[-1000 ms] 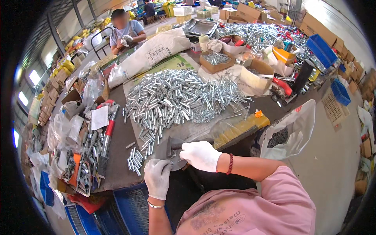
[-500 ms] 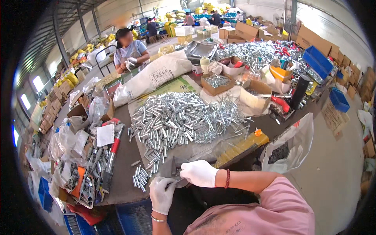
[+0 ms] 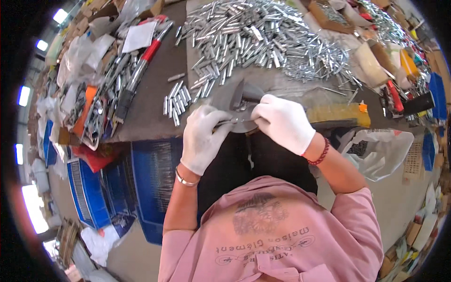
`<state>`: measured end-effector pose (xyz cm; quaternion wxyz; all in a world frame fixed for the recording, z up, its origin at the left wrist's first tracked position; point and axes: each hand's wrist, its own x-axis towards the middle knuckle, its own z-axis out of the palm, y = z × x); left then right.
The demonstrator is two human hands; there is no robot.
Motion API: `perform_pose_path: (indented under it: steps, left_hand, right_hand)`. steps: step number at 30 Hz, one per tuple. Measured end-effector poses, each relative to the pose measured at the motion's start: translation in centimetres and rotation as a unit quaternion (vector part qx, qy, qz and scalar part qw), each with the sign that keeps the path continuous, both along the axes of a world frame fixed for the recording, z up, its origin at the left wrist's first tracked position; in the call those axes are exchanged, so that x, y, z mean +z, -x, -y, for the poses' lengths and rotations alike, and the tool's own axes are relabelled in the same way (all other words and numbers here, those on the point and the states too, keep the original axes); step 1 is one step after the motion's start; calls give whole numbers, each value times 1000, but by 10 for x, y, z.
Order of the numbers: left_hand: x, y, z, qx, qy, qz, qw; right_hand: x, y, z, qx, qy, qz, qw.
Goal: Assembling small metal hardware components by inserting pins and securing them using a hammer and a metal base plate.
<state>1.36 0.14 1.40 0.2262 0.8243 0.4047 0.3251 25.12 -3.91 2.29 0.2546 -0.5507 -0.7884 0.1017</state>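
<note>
My left hand [image 3: 203, 138], in a white glove, pinches a slim metal piece [image 3: 227, 122] at the table's front edge. From the other side my right hand [image 3: 285, 123], also gloved, has its fingers pressed together by the piece's end; what they grip is too small to make out. Under and behind the fingers lies a round grey plate [image 3: 223, 97] with a dark upright block [image 3: 238, 95] on it. A large heap of short silver metal tubes [image 3: 235, 40] spreads beyond, and a small row of loose tubes [image 3: 176, 101] lies left of the plate.
Thin metal pins [image 3: 317, 61] are heaped right of the tubes. A yellow taped pad [image 3: 338, 114] lies at the front edge, near a white sack [image 3: 383, 157] of dark small parts. Tools and plastic bags [image 3: 80, 61] crowd the left. Blue crates [image 3: 155, 183] stand below the tabletop.
The view has tipped down, so the far hall and the person across the table are out of sight. Both hands stay together at the table edge, the right glove now a little apart from the left.
</note>
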Motion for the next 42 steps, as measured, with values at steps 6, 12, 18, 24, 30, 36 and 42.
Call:
perform_pose_path:
  steps: [6, 12, 18, 24, 30, 36, 42]
  left_hand:
    - [-9, 10, 10, 14, 5, 2, 1000]
    - [-6, 9, 10, 24, -23, 2, 999]
    - [-9, 10, 1, 9, -26, -4, 1000]
    - [-6, 9, 6, 1, -41, -3, 999]
    - [-7, 4, 16, -1, -55, 18, 998]
    - [-8, 6, 21, 23, -64, -7, 998]
    - [-4, 4, 21, 13, -66, 10, 998]
  right_hand:
    - [-1, 10, 3, 11, 1, -4, 1000]
    - [-3, 10, 4, 14, -8, 4, 1000]
    - [-6, 12, -4, 11, -19, 2, 1000]
    - [-7, 10, -7, 49, 1, -15, 999]
    - [-13, 11, -5, 78, -35, -4, 996]
    - [-6, -4, 12, 19, -88, 20, 996]
    - [-9, -95, -14, -174, -115, 71, 975]
